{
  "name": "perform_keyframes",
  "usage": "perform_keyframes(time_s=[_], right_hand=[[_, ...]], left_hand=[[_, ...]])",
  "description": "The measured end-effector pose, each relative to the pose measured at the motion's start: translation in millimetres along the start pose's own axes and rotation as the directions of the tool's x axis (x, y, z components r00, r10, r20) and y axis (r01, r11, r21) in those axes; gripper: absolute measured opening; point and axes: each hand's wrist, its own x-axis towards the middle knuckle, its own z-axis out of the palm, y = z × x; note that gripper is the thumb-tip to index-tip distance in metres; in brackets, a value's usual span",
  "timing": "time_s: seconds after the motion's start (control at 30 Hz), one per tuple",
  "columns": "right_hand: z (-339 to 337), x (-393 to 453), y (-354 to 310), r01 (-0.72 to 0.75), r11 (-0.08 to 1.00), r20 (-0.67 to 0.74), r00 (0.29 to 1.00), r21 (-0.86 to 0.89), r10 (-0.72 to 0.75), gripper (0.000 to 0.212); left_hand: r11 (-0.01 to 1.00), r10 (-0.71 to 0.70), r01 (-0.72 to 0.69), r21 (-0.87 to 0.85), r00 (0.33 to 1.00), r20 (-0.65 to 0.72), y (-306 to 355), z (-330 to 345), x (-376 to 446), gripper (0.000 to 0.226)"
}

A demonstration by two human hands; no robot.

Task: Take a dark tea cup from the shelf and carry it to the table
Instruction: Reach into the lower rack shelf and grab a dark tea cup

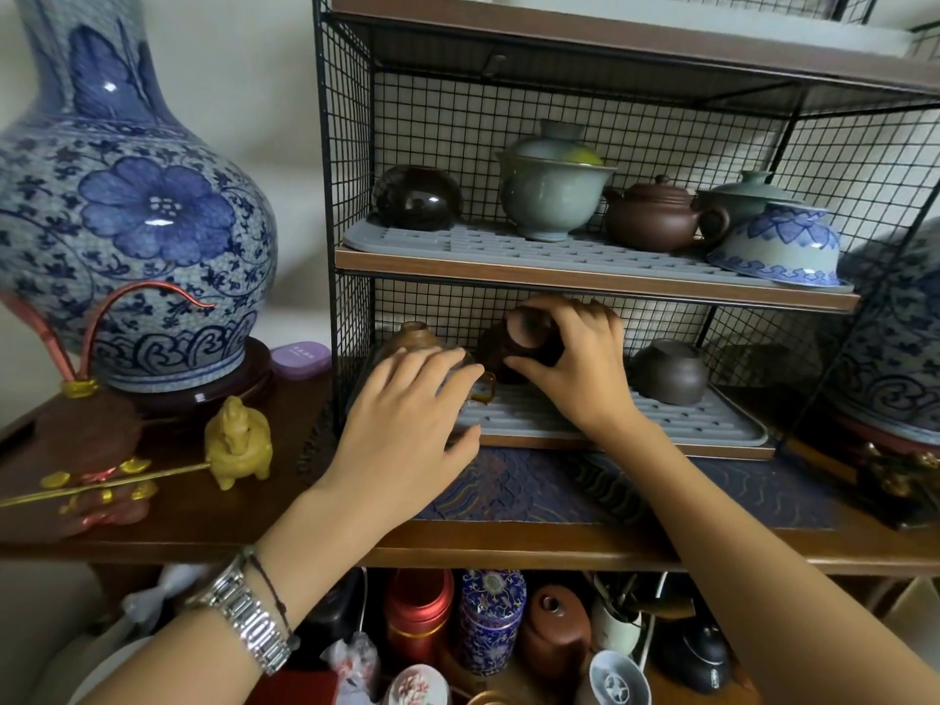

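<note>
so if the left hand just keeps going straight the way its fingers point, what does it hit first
Most likely the small brown cup at the left of the lower shelf: the left hand points up and back toward it. A glass piece seems to sit under the fingertips, and depth is unclear.

big blue-white vase (127, 211) left, yellow figurine (238, 445) beside it; upper rack: celadon gaiwan (552, 188), brown teapot (661, 216), upturned blue-white bowl (778, 249).

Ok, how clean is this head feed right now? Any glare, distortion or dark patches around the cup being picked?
Head view: wide-angle bending bows the shelf frame and edges; glare spots on the big vase and glossy black cup; the lower shelf is dim, so the dark cup in the right hand reads murky; left hand is sharp.
</note>
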Motion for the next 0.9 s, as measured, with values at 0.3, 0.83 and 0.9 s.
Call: perform_keyframes(time_s=[0.3, 0.83, 0.9], right_hand=[[-12.4, -21.6, -4.1, -0.008, 0.998, -0.068, 0.998, 0.056, 0.012, 0.048], [-13.6, -43.5, -10.1, -0.161, 0.971, 0.02, 0.987, 0.177, 0.16, 0.056], [-13.4, -43.6, -10.5, -0.171, 0.964, -0.009, 0.984, 0.205, 0.177, 0.052]], left_hand=[[1.0, -0.016, 0.015, 0.017, 1.0, 0.025, 4.3, -3.5, 0.5, 0.053], [1.0, -0.022, 0.021, 0.008, 1.0, 0.021, 6.6, -4.4, 0.6, 0.053], [1.0, -0.018, 0.018, -0.004, 1.0, 0.017, 6.1, -3.9, 0.8, 0.053]])
